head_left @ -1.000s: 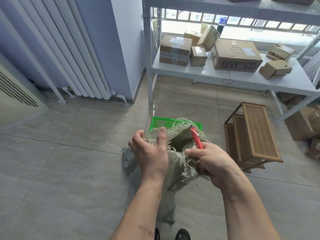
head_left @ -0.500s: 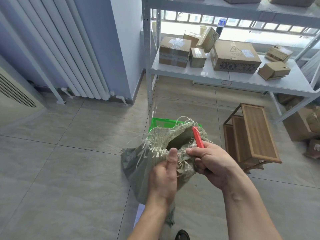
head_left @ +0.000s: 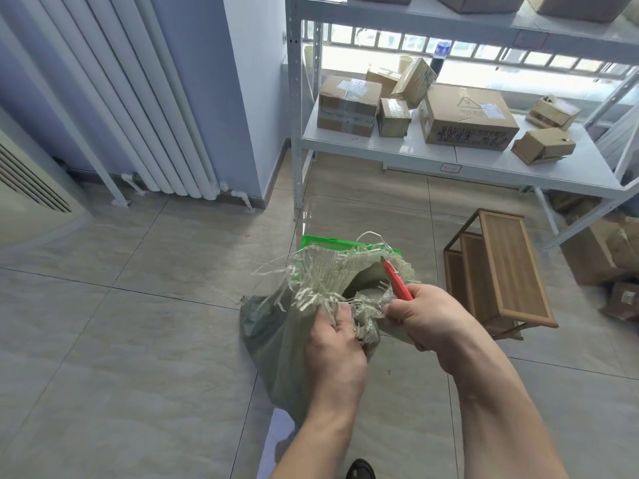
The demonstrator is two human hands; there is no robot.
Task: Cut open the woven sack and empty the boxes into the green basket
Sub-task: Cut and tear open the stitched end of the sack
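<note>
A grey-green woven sack stands on the floor in front of me, its top cut open and frayed into loose pale strands. A dark opening shows at the mouth. My left hand grips the bunched near edge of the sack mouth. My right hand holds a red cutter whose tip points up at the far rim of the mouth, and it also pinches sack fabric. The green basket sits on the floor just behind the sack, mostly hidden by it. No boxes are visible inside the sack.
A small wooden step rack stands to the right of the sack. Behind it a grey metal shelf carries several cardboard boxes. More boxes lie on the floor at far right. A white radiator lines the left wall.
My left hand slid from the top of the sack mouth down to its near edge and bunched it. The mouth has spread wider with frayed strands fanning left. The cutter hand stayed roughly in place.
</note>
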